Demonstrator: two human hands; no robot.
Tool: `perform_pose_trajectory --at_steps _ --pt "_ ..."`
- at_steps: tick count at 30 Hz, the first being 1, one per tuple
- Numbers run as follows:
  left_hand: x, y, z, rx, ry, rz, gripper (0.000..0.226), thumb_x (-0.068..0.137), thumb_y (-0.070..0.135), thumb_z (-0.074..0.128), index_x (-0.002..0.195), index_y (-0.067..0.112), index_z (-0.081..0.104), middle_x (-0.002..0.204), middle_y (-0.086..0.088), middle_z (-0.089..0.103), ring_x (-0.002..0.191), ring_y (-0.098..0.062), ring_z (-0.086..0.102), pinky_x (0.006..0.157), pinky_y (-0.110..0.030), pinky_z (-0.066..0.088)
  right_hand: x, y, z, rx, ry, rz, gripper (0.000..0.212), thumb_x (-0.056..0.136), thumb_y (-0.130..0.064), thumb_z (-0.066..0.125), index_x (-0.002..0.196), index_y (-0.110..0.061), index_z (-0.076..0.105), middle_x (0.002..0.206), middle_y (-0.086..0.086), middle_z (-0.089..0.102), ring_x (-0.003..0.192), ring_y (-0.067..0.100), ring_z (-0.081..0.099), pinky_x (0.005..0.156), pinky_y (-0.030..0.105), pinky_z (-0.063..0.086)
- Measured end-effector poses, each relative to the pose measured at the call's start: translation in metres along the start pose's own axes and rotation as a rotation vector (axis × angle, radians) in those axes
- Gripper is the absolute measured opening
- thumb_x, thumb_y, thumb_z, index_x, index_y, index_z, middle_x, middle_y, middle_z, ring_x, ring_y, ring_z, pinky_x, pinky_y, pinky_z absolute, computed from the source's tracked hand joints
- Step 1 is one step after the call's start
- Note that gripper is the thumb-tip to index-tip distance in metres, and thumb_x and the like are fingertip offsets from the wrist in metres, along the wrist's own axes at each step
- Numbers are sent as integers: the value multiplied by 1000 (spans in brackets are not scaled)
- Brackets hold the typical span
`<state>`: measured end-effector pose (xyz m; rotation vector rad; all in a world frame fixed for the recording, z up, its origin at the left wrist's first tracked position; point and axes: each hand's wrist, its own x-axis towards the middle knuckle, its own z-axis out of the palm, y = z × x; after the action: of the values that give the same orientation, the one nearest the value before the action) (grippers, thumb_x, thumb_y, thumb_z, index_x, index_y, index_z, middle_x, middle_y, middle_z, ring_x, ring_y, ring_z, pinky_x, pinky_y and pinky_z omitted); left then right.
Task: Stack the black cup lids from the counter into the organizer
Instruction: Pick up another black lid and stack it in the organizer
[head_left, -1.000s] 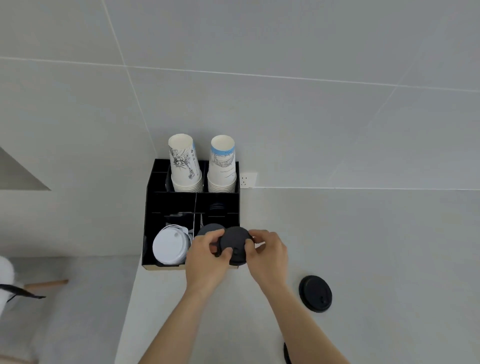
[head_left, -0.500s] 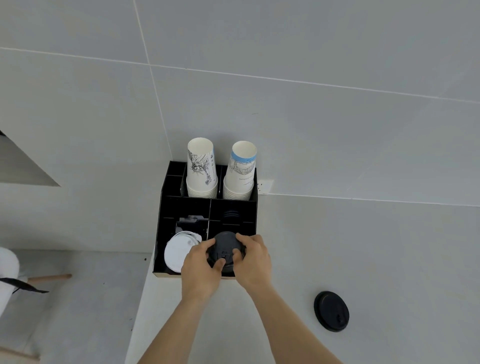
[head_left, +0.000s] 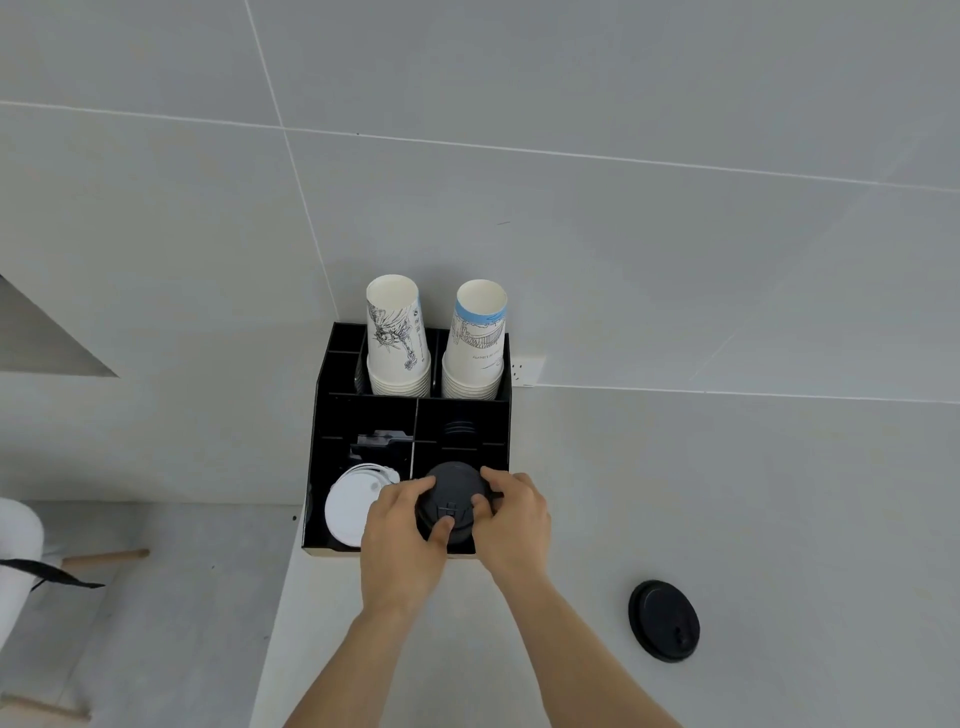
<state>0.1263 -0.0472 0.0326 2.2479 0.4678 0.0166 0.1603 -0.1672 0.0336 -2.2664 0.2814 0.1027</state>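
Black lid (head_left: 451, 501) clamped between left hand (head_left: 400, 540) and right hand (head_left: 514, 519), over organizer (head_left: 322, 415) front-right compartment; second lid (head_left: 664, 620) on tabletop (head_left: 727, 493).

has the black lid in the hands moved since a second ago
Yes. The held black lid was in front of the organizer's front edge; now it sits farther back, over the front right compartment beside the white lids.

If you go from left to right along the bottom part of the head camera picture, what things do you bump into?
White lids in the organizer → left hand → black lid held in both hands → right hand → another black lid lying alone on the counter.
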Motion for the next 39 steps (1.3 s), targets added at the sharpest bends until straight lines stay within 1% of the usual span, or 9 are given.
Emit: perform_pose_trajectory --at_steps 5,9,15,20,25,28,31,33,39 --pt "-2 16 -4 3 127 24 42 82 23 74 121 31 60 118 8 58 110 -16 55 95 -33 49 0 4 -24 55 100 -23 25 92 -20 60 114 -29 68 104 -11 65 84 5 64 65 11 40" --pt "-12 48 9 -75 126 131 31 86 24 67 114 34 59 108 14 58 101 -8 55 87 -26 47 0 29 -59 96 217 53 18 93 -20 58 105 -28 69 100 -12 67 81 3 64 70 20 45" --pt "-43 86 70 -149 -294 125 25 87 31 64 111 35 61 109 18 63 94 0 61 84 -25 52 -9 108 -117 -79 227 305 28 94 -23 55 120 -23 63 117 -1 61 95 19 62 73 32 45" --pt "-76 96 128 -119 -646 -51 47 88 36 63 134 29 53 129 10 57 108 -8 59 99 -32 50 -22 163 -149 -111 119 476 45 92 -18 54 136 -22 50 136 7 51 119 27 56 87 39 52" --pt "-99 99 162 -67 -811 -190 71 87 33 66 149 21 34 150 2 44 132 -18 49 109 -32 41 -33 192 -158 -48 -21 566 59 91 -18 55 147 -20 37 144 10 43 122 30 54 90 39 52" --pt "-107 102 174 -126 -853 -230 62 85 23 69 140 19 43 131 11 53 119 -13 55 101 -29 45 -36 200 -158 21 -52 581 59 91 -16 56 147 -19 38 143 11 45 124 29 53 97 39 51" --pt "-111 100 182 -192 -838 -263 64 76 22 74 135 19 50 118 11 65 109 -12 65 100 -35 52 -38 202 -157 61 -45 597 52 88 -16 58 139 -17 49 137 8 55 119 27 58 98 41 52" --pt "-111 100 181 -204 -786 -268 63 79 19 73 136 18 48 117 11 62 109 -13 63 97 -31 50 -38 199 -158 79 -11 601 44 87 -16 59 130 -17 58 127 6 63 111 25 62 95 43 54" --pt "-90 104 142 -203 -438 -124 40 82 23 73 120 28 62 119 9 65 103 -8 63 93 -31 52 -24 152 -161 155 119 453 20 85 -23 64 105 -28 68 99 -6 71 86 15 67 80 42 59"
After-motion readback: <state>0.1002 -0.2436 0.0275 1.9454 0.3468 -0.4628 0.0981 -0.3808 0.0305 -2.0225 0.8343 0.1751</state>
